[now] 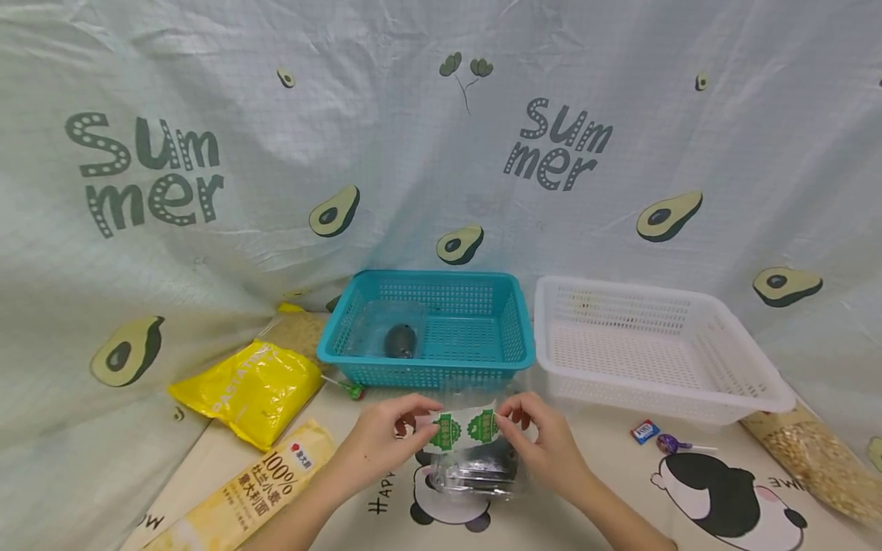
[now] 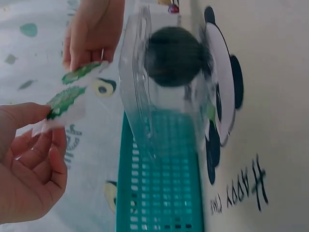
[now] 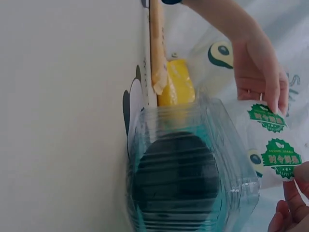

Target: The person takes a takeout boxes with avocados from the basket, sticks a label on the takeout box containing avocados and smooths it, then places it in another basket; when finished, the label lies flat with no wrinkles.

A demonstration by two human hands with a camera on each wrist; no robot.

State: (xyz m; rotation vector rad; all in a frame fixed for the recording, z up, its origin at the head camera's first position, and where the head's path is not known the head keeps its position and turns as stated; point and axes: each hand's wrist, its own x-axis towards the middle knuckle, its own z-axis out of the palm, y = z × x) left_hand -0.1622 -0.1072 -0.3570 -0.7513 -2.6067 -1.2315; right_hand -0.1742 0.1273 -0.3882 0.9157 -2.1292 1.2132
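1. Looks to me like the step in hand is working the sticker strip (image 1: 465, 428), so go easy on it. Keep your thumbs out at the ends and off the green printed bits.
2. I'd keep the strip flat with just a light, even pull. Yank harder on one side and it could tear or crease; let it sag and it may fold over on itself.
3. If you're parting the backing, I'd start at a corner and go slow, kept up over the clear box (image 3: 232, 159) so nothing sticks where you don't want it.
4. Your left hand (image 1: 382, 440) pinches one end between thumb and fingers, up on the left of the box. Your right hand (image 1: 547, 444) pinches the other end, up on the right of it.
5. So the strip is right between your two hands, above the box and not touching it as far as I can see. Two green stickers show, side by side.
6. There's a dark round thing (image 3: 176, 179) inside the box. Can't tell if the lid's fully closed.
7. The teal basket (image 1: 372, 375) is just behind the box, so I'd watch your knuckles that way.
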